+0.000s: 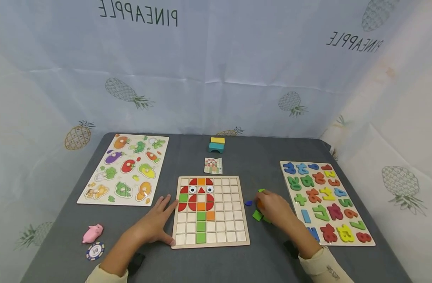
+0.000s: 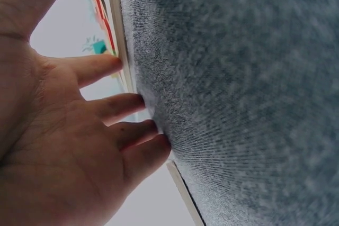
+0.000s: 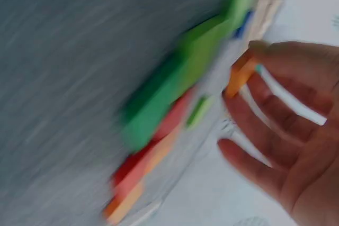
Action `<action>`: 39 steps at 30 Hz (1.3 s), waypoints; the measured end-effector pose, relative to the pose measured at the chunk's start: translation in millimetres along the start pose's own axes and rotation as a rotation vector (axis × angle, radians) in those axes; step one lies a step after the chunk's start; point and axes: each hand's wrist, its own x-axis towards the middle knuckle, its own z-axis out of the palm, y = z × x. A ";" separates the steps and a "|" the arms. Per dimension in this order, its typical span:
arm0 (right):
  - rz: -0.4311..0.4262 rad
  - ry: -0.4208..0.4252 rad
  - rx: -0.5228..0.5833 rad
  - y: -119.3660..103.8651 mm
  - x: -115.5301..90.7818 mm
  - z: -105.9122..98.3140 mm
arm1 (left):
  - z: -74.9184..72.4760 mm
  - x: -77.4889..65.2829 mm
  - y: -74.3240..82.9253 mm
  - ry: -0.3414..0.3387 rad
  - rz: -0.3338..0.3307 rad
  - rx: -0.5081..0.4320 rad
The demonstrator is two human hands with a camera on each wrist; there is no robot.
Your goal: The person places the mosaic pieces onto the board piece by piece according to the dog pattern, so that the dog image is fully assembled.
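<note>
A square wooden grid board (image 1: 230, 228) lies on the grey table, with red, green and orange pieces and two eye discs set in its left and middle cells. My left hand (image 1: 156, 222) is spread at the board's left edge, thumb by the near corner and fingertips along the side. Right of the board, my right hand (image 1: 277, 208) pinches a small orange block (image 3: 241, 75) between thumb and fingertips. Beneath and beside it lie loose green blocks (image 1: 257, 215) and a blue piece (image 1: 248, 203). The right wrist view, blurred, also shows loose red blocks (image 3: 132, 170) on the table.
A small picture card (image 1: 213, 166) lies beyond the board, with teal (image 1: 216, 147) and yellow (image 1: 217, 140) blocks behind it. A vegetable puzzle (image 1: 124, 173) is at left, a number puzzle (image 1: 329, 204) at right. A pink pig (image 1: 92, 233) and a poker chip (image 1: 95, 251) sit front left.
</note>
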 end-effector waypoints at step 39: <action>-0.102 -0.026 0.029 -59.1 15.0 -1.2 | 1.0 -1.9 -3.0 0.015 0.028 -0.008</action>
